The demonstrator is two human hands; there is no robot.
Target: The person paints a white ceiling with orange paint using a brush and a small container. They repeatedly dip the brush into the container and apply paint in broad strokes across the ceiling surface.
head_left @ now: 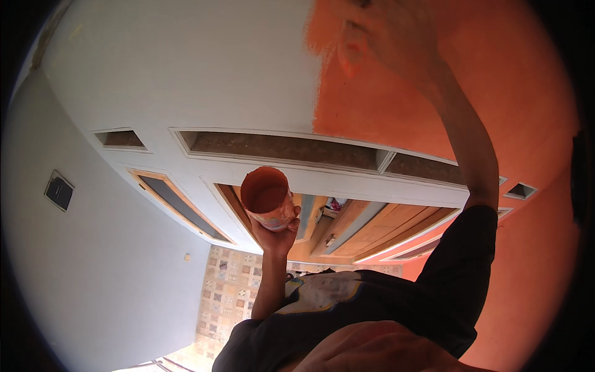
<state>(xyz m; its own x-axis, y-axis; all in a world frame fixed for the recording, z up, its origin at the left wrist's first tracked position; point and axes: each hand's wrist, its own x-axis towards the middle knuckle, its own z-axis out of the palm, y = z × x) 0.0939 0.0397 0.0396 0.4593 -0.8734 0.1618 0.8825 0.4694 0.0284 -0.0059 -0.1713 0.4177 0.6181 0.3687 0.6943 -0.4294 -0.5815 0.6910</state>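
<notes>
My left hand (277,239) is wrapped round a paint can (273,214) from below and holds it upright at chest height. The can's open mouth shows orange paint inside, and orange smears cover its side. High at the upper right, my right hand (400,40) is closed on a paintbrush (352,56) whose orange end is blurred. That hand is up against the wall, where orange paint (365,108) meets the pale unpainted surface (204,68) in a ragged edge. Part of the brush is hidden by my fingers.
Under the painted area runs a row of recessed vents (285,149). Below are a wooden-framed window (180,204) and wooden doors (384,226). A small dark panel (59,190) hangs on the left wall; the right wall (527,260) is orange. Patterned tiles (229,285) cover the floor.
</notes>
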